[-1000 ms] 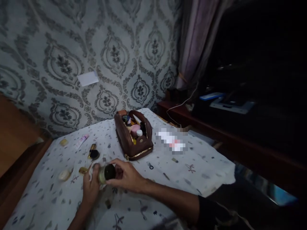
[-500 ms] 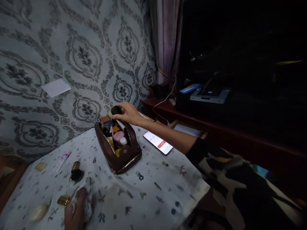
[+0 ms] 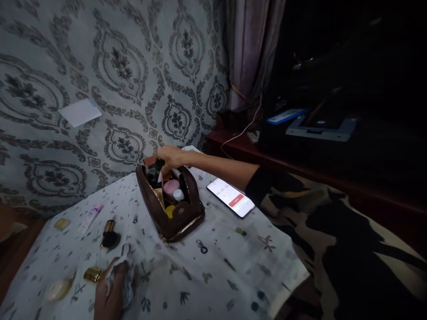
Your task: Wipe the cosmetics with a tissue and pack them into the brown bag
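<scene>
A brown zip bag [image 3: 176, 226] stands wide open on the cloth-covered table, packed with cosmetics. Inside I make out a pink round container [image 3: 171, 188], a white cap [image 3: 178, 194] and something yellow [image 3: 170, 210]. My right hand [image 3: 171, 156] reaches down into the bag's far end, its fingers closed round a dark round jar [image 3: 160, 165], mostly covered by the hand. My left hand [image 3: 111, 284] rests on the table at the lower left, gripping a crumpled white cloth [image 3: 128, 278]. A gold cap [image 3: 93, 274] lies right beside it.
A black-and-gold bottle [image 3: 109, 233], a pink tube [image 3: 91, 217], a small yellowish block [image 3: 62, 223] and a pale round item [image 3: 60, 289] lie on the left. A lit phone [image 3: 230, 198] lies right of the bag, under my right forearm. The patterned wall [image 3: 126, 89] rises behind.
My right hand has gone from above the bag's far rim down into it, carrying the jar. The left hand keeps its hold on the cloth. The view has shifted slightly.
</scene>
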`<state>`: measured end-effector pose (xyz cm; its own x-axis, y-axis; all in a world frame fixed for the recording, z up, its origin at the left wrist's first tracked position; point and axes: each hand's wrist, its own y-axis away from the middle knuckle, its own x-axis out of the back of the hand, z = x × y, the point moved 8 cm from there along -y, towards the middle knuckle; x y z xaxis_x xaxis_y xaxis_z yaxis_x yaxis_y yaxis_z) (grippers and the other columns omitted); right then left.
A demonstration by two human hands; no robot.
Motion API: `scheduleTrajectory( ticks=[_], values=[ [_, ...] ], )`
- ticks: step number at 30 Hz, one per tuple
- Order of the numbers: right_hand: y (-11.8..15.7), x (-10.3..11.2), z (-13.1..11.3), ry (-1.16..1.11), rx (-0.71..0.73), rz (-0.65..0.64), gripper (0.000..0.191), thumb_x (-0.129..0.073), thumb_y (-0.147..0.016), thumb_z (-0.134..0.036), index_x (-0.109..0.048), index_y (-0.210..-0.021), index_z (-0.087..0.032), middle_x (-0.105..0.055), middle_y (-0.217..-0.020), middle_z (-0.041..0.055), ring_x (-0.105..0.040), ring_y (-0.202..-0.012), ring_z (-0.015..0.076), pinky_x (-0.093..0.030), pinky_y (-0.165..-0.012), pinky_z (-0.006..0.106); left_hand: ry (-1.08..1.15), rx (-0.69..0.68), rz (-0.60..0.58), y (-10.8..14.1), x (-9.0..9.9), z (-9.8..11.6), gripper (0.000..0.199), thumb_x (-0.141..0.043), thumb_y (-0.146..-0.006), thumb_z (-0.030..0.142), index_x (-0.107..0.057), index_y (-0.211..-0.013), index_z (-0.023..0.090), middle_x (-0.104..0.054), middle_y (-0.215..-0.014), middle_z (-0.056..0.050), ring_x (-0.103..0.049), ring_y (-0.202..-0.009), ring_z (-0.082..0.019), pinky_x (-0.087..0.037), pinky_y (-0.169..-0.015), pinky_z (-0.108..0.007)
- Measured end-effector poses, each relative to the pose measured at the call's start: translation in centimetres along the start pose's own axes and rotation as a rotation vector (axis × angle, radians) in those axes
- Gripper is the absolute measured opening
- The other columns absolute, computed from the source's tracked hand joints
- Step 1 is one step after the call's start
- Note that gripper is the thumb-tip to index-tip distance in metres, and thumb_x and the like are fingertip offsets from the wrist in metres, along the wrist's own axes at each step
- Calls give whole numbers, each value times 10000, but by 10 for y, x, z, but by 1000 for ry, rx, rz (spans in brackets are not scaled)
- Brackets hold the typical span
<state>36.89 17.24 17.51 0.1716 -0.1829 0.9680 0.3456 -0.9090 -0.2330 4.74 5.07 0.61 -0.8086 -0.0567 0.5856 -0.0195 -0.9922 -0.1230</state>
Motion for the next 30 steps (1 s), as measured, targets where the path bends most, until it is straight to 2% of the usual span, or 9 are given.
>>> scheduleTrajectory(
  ticks=[4,8,10,16,20,22,25,27,30],
  values=[
    [-6,-10,2,-23,4,21,413,-792,-747,-288,-750,-1147,-196,-768,-1052,54,-672,-948,226,-388,-675,253,-40,-14,37,4,-2,9,508,-553,-805,708,-724,-868,233,-687,-668,-24,-682,-765,-283,-578,-685,-366],
    [-11,-15,1,-34,67,41,439,-785,-739,-223,-749,-1176,-202,-772,-1065,60,-674,-989,240,-411,-730,262,-22,-109,17,6,-7,16,541,-543,-799,734,-734,-872,233,-729,-783,-49,-677,-1010,-319,-552,-927,-404],
    [-13,-16,1,-41,90,34,455,-784,-736,-216,-746,-1189,-204,-775,-1050,57,-676,-982,239,-418,-742,264,0,-132,4,5,-8,15,578,-546,-790,752,-747,-891,220,-748,-845,-65,-662,-1079,-327,-517,-1001,-416],
    [-16,-17,8,-134,125,29,515,-838,-658,-220,-757,-1166,-210,-779,-1064,36,-674,-987,230,-435,-770,250,5,-126,-120,-3,-10,6,548,-625,-734,723,-766,-847,206,-761,-833,-70,-694,-982,-323,-582,-848,-377],
    [-14,-17,9,-202,160,26,525,-834,-623,-188,-765,-1143,-224,-787,-987,14,-676,-910,216,-432,-741,245,6,-174,-220,-2,-18,11,515,-552,-805,682,-754,-772,210,-746,-768,-65,-691,-800,-281,-581,-762,-355],
    [-13,-17,8,-216,165,24,520,-823,-619,-172,-768,-1133,-222,-784,-939,5,-672,-872,211,-424,-726,246,15,-188,-221,0,-19,15,506,-535,-819,670,-752,-787,214,-739,-754,-59,-681,-772,-270,-574,-754,-350],
    [-11,-17,6,-248,173,9,584,-816,-607,-148,-750,-1182,-224,-776,-908,-7,-667,-837,206,-421,-722,249,49,-174,-167,3,-18,16,484,-575,-801,658,-751,-853,210,-756,-851,-64,-682,-834,-272,-567,-757,-339],
    [-9,-17,7,-259,164,-8,616,-802,-603,-117,-736,-1208,-210,-774,-930,1,-669,-838,210,-432,-733,255,81,-157,-170,6,-20,16,470,-554,-830,641,-731,-826,205,-732,-795,-56,-666,-774,-251,-552,-705,-319],
    [-3,-12,9,-239,148,29,589,-758,-631,-85,-723,-1211,-180,-766,-1051,49,-673,-942,235,-462,-810,280,96,-188,-210,7,-23,24,446,-521,-869,599,-693,-783,197,-667,-663,-29,-618,-660,-216,-515,-651,-300]
  ],
)
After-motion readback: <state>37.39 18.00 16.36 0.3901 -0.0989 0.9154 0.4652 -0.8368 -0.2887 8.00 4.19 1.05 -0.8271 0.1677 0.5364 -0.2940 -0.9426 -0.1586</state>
